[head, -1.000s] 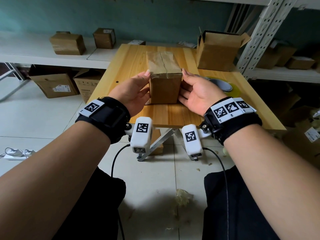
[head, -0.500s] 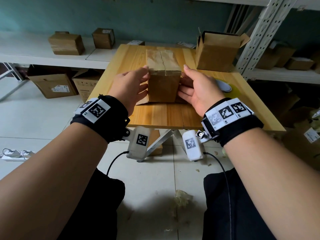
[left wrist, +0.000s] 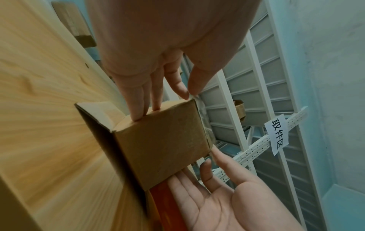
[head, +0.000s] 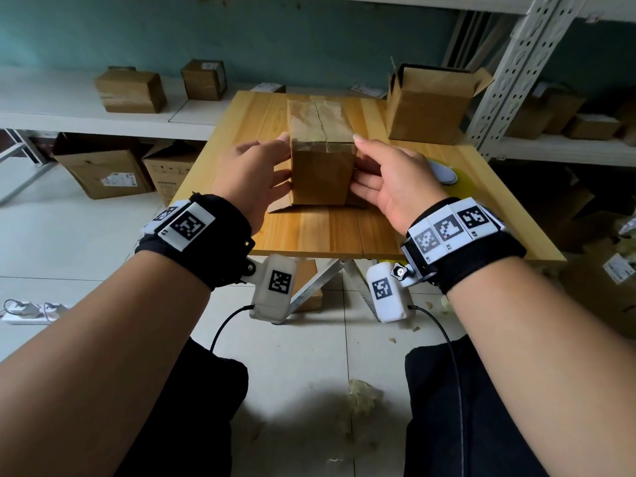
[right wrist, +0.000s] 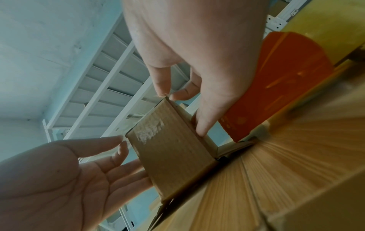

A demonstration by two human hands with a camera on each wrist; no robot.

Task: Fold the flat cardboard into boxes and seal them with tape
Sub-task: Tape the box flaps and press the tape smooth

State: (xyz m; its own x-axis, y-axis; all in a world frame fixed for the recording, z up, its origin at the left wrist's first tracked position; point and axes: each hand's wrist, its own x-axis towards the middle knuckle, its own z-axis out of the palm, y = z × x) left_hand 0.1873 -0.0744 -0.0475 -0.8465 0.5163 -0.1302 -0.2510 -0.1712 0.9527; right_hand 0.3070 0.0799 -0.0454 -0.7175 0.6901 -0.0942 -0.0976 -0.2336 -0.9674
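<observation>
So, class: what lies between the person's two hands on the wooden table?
The taped cardboard box stands between the left hand and right hand, fingers touching its sides; the head view shows it best.

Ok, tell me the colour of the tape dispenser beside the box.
Orange, with a yellowish tape roll; the tape dispenser shows best in the right wrist view.

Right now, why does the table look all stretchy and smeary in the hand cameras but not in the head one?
In the left wrist view, the very wide lens stretches the wooden table near the edge into blurred streaks, while the cardboard box at mid-frame stays sharp. In the right wrist view, the same smear fans across the table. In the head view, the table looks crisp, only the shelf post bends.
</observation>
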